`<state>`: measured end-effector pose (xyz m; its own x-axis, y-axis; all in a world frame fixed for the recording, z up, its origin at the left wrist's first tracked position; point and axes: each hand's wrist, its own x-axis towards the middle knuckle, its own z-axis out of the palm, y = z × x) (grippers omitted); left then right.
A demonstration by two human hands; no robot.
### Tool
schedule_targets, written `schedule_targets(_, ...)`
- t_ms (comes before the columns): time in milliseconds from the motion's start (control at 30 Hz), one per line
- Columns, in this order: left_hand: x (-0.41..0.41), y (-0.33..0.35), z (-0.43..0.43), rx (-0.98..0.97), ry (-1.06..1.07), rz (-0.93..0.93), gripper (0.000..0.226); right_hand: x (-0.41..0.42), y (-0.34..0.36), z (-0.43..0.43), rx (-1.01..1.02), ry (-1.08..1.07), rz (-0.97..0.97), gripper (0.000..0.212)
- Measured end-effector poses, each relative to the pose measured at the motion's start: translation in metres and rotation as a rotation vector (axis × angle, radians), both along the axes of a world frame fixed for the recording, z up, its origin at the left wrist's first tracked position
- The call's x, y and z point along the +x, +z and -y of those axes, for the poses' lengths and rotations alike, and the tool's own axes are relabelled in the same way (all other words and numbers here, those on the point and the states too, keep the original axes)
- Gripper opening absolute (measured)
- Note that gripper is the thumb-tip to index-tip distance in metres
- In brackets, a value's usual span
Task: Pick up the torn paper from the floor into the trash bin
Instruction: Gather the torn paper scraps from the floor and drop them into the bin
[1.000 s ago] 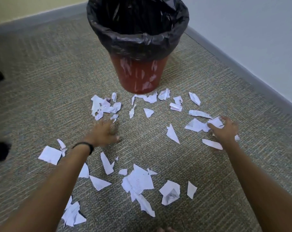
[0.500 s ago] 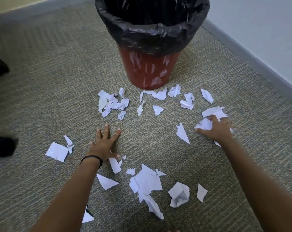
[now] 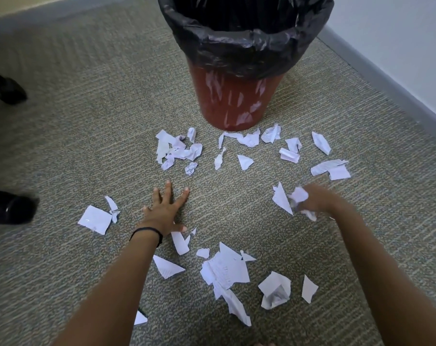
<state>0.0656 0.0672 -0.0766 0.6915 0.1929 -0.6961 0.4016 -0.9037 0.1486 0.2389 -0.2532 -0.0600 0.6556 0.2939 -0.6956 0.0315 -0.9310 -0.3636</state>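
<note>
**Head view: right hand grips paper scraps, more lie strewn before the trash bin**

Head view looks down on a red trash bin (image 3: 237, 101) lined with a black bag (image 3: 237, 46) folded over its rim, standing upright on grey-green carpet (image 3: 87, 121). Torn paper (image 3: 227, 270) lies scattered over the floor on the near side of the bin; none of it can be seen inside.

Right at the bin's foot runs a row of small crumpled pieces (image 3: 247, 139), with a denser cluster (image 3: 177, 151) just to the bin's near left. To its near right lies a lined strip (image 3: 331, 168). The biggest sheet and a crumpled lump (image 3: 274, 289) lie farther from the bin, towards the person. A square piece (image 3: 94, 219) sits well off to the bin's left.

The left hand (image 3: 165, 211), a black wristband (image 3: 147, 232) on its wrist, lies flat on the carpet in front of the bin with its fingers straight and spread, holding nothing. Its thumb is next to a short strip (image 3: 179, 242).

The right hand (image 3: 314, 201) is blurred, in front of the bin and to its right. Its fingers curl round a wad of white scraps (image 3: 298, 196), beside a triangular piece (image 3: 282, 198) on the floor.

Two dark objects (image 3: 7, 208) sit far left of the bin. A grey baseboard (image 3: 386, 81) runs along the wall to its right.
</note>
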Motion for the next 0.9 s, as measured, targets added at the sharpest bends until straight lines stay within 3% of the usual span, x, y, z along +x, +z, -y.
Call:
schedule_targets(67,0.000,0.000,0.000,0.006,-0.003,-0.010,0.101,-0.008,0.043,-0.021,0.193,0.081,-0.329,0.014)
schedule_targets(100,0.000,-0.001,0.000,0.006,-0.007,-0.011,0.101,-0.010,0.063,-0.031,0.304,0.132,-0.387,0.013)
schedule_targets(200,-0.001,-0.001,-0.002,-0.004,-0.006,-0.009,0.101,-0.003,0.124,-0.070,0.787,0.159,-0.335,0.003)
schedule_targets(333,0.000,-0.002,-0.002,-0.003,-0.006,-0.016,0.101,0.031,0.185,-0.110,1.369,-0.046,-0.393,0.021)
schedule_targets(433,0.000,-0.002,-0.001,-0.005,-0.001,-0.020,0.100,0.060,0.211,-0.137,1.625,-0.431,-0.424,0.064)
schedule_targets(533,0.000,-0.003,-0.001,-0.011,0.003,-0.014,0.100,0.077,0.223,-0.156,1.644,-0.693,-0.239,0.110)
schedule_targets(600,0.001,-0.004,-0.002,-0.020,0.007,-0.013,0.100,0.078,0.226,-0.159,1.615,-0.712,-0.198,0.118)
schedule_targets(733,0.000,-0.004,-0.003,-0.054,0.006,0.006,0.099,0.053,0.224,-0.151,1.453,-0.549,-0.078,0.099)
schedule_targets(900,-0.006,0.000,-0.024,-0.161,-0.051,0.065,0.080,-0.023,0.194,-0.126,1.301,-0.375,0.091,0.037)
